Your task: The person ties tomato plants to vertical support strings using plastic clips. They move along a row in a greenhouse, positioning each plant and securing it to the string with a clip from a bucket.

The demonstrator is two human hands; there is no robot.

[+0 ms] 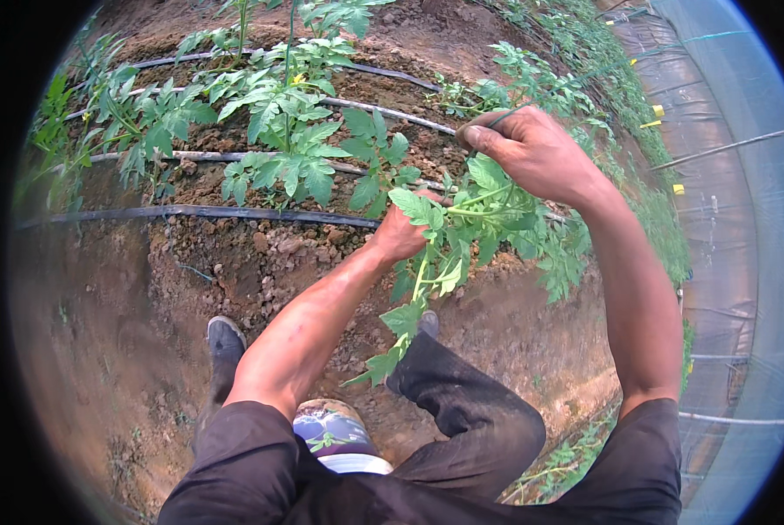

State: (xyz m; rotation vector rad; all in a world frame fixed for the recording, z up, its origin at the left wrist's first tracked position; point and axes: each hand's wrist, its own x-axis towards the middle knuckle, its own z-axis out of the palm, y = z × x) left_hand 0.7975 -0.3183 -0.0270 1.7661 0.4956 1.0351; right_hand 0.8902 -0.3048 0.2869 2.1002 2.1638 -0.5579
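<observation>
My right hand (529, 147) is above a leafy tomato plant (477, 210), thumb and fingers pinched on a green twine (520, 108) that runs off to the upper right. Lower and to the left, my left hand (408, 226) reaches in among the stems; its fingertips are hidden behind leaves, so its hold cannot be told. One leafy shoot (421, 279) hangs down over the soil between my forearms. Just left of my left hand stands another tomato plant (290, 144), with a small yellow flower.
Black drip lines (201, 211) run across the soil bed. A patterned bucket (336, 436) stands between my legs, near my shoes (226, 335). Plastic sheeting (720, 230) with yellow tags and a thin rod (726, 147) lines the right side. More tomato plants (119, 118) grow at the left.
</observation>
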